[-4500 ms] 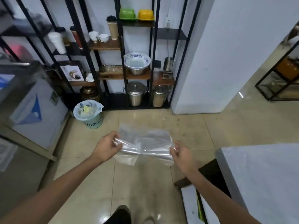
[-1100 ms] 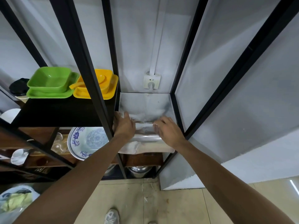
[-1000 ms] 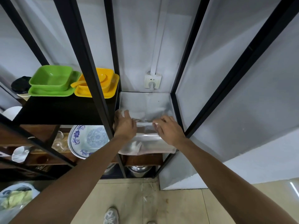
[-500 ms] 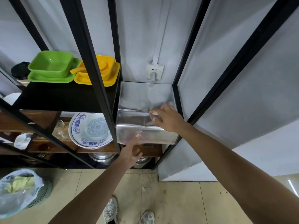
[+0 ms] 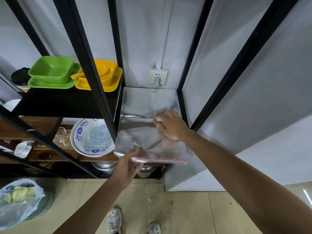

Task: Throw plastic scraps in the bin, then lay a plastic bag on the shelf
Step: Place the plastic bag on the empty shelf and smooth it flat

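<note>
A clear plastic bag (image 5: 145, 129) with a red strip along its near edge lies spread over the narrow right-hand shelf (image 5: 148, 97) of a black metal rack. Its front part hangs past the shelf's edge. My left hand (image 5: 129, 164) pinches the near left corner of the bag by the red strip. My right hand (image 5: 170, 126) rests flat on the bag's right side, fingers spread, pressing it onto the shelf. The bin (image 5: 22, 201), lined with a pale plastic bag and holding scraps, stands on the floor at the lower left.
Green dishes (image 5: 52, 73) and yellow dishes (image 5: 101, 76) sit on the black shelf to the left. A blue-patterned bowl (image 5: 92, 137) sits one level down, steel pots below. A wall socket (image 5: 158, 75) is behind the shelf. A white wall runs along the right.
The bag has been unfolded and spread flat over the shelf. My left hand dropped from on top of the bag to its front edge and gripped the corner. My right hand stays pressing.
</note>
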